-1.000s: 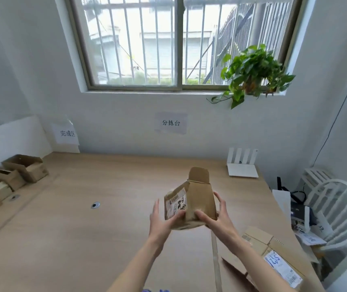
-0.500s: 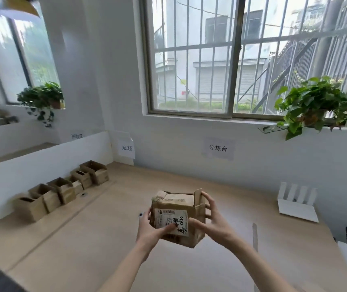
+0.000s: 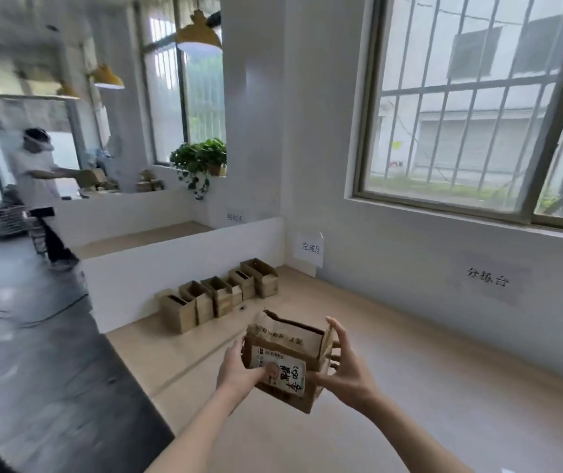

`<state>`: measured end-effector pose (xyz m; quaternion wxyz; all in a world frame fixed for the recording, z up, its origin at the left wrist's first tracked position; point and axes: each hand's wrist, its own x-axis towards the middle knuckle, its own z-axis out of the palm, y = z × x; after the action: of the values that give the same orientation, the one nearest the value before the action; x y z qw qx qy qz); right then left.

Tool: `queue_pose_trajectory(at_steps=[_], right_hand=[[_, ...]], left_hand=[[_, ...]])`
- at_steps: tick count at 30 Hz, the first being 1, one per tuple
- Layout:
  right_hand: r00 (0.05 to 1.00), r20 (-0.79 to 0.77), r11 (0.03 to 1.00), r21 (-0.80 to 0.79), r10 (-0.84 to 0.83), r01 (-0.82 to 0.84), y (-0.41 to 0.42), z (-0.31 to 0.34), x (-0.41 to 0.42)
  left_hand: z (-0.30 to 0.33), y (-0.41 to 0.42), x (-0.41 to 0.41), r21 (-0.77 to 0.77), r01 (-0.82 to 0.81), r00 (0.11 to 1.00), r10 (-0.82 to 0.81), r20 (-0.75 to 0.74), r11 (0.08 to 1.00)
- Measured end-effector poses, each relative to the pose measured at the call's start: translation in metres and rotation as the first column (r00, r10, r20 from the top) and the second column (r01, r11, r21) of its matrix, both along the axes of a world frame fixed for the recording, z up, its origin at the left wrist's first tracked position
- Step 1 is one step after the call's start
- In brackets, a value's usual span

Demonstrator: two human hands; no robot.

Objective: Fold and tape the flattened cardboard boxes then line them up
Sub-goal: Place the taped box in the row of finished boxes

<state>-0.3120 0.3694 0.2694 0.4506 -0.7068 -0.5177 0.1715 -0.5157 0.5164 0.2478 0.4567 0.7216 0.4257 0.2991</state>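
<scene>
Bright, soft daylight from the window point(image 3: 478, 114); motion blur leftward, wide-angle edge distortion.

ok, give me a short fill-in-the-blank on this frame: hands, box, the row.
1. The cardboard box is held by ____ hands: left hand and right hand.
2. Its shipping label faces the ____.
3. The row of finished boxes stands against the low white ____.
4. The box's top is ____.

Missing words: both; camera; partition; open
</scene>
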Motion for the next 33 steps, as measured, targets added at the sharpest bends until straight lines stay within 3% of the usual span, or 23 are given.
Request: queue_pose_trajectory(at_steps=[9,16,25,33], right_hand=[[0.989,0.145,0.998,0.057,0.024,-0.032,0.161,-0.012,-0.12],[0.976,0.21,0.999,-0.001,0.05,-0.051,0.282,-0.035,-0.181],[0.976,0.205,0.996,-0.061,0.073,-0.062,0.479,-0.116,-0.211],[0.98,0.194,0.986,-0.169,0.045,-0.012,0.674,-0.217,-0.224]], left_hand=[[0.022,0.121,-0.13,0.223,-0.042,0.922,0.124,-0.367,0.974],[0.009,0.215,-0.198,0.267,-0.066,0.848,0.195,-0.493,0.962],[-0.072,0.398,-0.246,0.237,-0.101,0.762,0.228,-0.606,0.966],[-0.158,0.577,-0.242,0.094,-0.135,0.703,0.162,-0.692,0.986]])
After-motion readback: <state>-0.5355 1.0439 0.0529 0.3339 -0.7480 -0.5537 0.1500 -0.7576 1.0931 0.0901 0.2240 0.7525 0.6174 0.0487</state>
